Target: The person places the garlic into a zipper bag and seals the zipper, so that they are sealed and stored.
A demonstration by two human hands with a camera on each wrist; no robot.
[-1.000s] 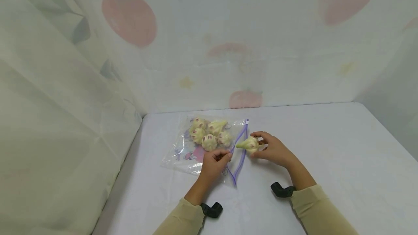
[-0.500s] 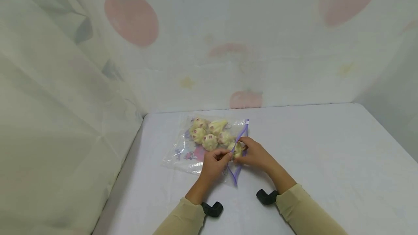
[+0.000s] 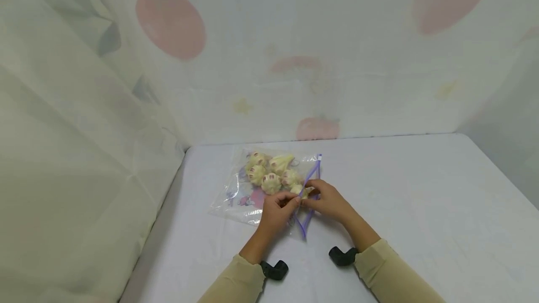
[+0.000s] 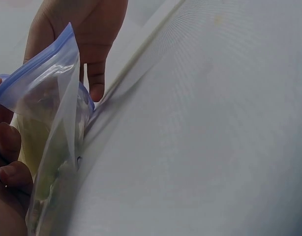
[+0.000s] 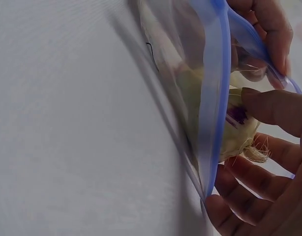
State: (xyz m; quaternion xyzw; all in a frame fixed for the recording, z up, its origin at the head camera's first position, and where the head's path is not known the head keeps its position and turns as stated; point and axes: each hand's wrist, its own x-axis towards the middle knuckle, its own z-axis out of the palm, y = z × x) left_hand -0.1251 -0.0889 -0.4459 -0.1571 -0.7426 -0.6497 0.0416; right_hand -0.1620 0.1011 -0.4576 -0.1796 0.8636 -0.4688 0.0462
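Observation:
A clear zip bag (image 3: 225, 205) with a purple zip edge lies on the table, its mouth towards the right. My left hand (image 3: 274, 212) pinches the upper zip edge (image 5: 219, 88) between thumb and fingers, holding the mouth apart. Inside the bag are several pale garlic bulbs (image 3: 271, 184) with purple marks. At the opening, my right hand (image 3: 330, 203) holds another garlic bulb (image 5: 239, 140), thumb on top and fingers beneath, its root tuft facing the palm. That bulb is partly within the bag, and the zip edge hides some of it in the head view.
The white table (image 3: 404, 200) extends to the right of the bag. A patterned cloth (image 3: 261, 97) hangs behind it, and a pale curtain (image 3: 76, 162) stands along the left side. A black wrist mount (image 3: 274, 270) sits on each forearm.
My right hand has moved left with the garlic bulb, from beside the bag into its mouth, then slightly deeper. The left hand has kept its pinch on the zip edge.

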